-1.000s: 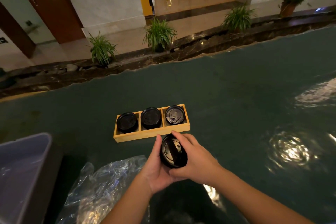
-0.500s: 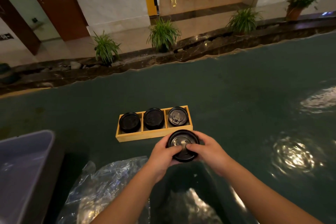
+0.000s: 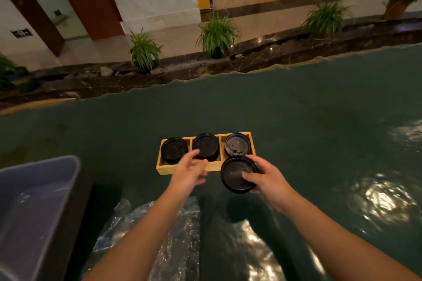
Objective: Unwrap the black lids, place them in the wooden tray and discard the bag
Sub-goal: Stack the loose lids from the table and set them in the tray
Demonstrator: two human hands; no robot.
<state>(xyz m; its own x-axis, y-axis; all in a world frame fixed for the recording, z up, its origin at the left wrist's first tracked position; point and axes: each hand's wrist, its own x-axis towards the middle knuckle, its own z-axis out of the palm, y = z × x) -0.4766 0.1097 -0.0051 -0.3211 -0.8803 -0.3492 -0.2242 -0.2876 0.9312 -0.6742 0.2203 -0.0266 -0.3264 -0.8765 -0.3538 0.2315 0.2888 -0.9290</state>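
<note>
A wooden tray (image 3: 250, 136) with three compartments lies on the dark green table. Each compartment holds black lids: left (image 3: 174, 149), middle (image 3: 206, 145), right (image 3: 237, 146). My right hand (image 3: 267, 178) grips another stack of black lids (image 3: 235, 173) just in front of the tray's right compartment. My left hand (image 3: 190, 171) hovers with fingers apart and nothing in it, over the tray's front wall near the middle compartment. A crumpled clear plastic bag (image 3: 173, 235) lies on the table near me, partly under my left forearm.
A grey plastic bin (image 3: 34, 207) stands at the near left, beside the bag. The green table (image 3: 296, 125) stretches far to the right and back, with bright light reflections at the right. Beyond its far edge are a stone ledge and potted plants.
Both hands held the lid stack together before. Now my left hand has let go and spread toward the tray, while my right hand has carried the stack right and forward to the tray.
</note>
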